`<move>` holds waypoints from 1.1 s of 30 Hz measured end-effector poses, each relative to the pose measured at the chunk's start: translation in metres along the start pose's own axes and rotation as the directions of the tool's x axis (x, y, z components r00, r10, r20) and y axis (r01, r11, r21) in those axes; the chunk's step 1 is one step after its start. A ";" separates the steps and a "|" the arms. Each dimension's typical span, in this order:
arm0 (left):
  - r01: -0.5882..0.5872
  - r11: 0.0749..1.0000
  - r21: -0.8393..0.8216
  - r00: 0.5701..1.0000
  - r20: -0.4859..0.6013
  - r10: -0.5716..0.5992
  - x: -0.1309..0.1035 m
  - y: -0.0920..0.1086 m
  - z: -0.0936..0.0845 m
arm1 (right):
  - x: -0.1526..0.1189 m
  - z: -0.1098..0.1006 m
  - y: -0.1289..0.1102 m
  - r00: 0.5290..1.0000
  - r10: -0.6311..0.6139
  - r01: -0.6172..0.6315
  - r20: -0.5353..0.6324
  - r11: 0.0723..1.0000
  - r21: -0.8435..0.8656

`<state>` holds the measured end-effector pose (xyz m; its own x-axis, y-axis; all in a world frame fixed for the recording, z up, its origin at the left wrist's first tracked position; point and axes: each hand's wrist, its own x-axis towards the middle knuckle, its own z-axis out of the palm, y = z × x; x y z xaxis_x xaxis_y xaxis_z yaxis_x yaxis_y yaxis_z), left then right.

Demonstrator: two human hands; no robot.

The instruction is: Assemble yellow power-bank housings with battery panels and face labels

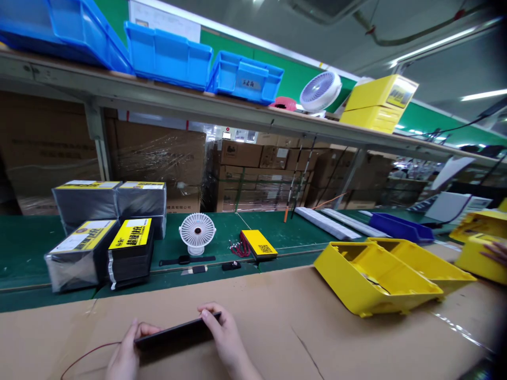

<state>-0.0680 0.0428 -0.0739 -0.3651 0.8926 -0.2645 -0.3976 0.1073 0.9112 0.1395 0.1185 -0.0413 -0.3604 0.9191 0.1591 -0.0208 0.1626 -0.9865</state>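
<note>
A flat black panel (176, 333) is held tilted above the brown cardboard surface (273, 322), low in the head view. My left hand (129, 351) grips its left end, and my right hand (224, 335) pinches its right end between thumb and fingers. A thin red and black wire (89, 351) runs leftward from beside my left hand. Beyond my hands, a yellow-topped black pack (259, 244) lies on the green mat with a bundle of red wires (241, 247) at its left side.
Stacked yellow-labelled packs (130, 243) stand at the left, near a small white fan (197, 232). Yellow casings (376, 274) and a blue bin (402, 227) sit at the right. Another person's hand (495, 253) shows at the right edge. Above runs a shelf (174, 105) with blue bins.
</note>
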 end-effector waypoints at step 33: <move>0.005 1.000 0.008 0.999 -0.042 -0.005 0.000 0.001 0.001 | 0.001 0.000 -0.001 1.000 0.012 -0.012 -0.005 1.000 0.008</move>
<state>-0.0679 0.0436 -0.0726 -0.3986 0.8728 -0.2817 -0.3928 0.1151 0.9124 0.1394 0.1188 -0.0405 -0.3563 0.9226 0.1478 -0.0239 0.1491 -0.9885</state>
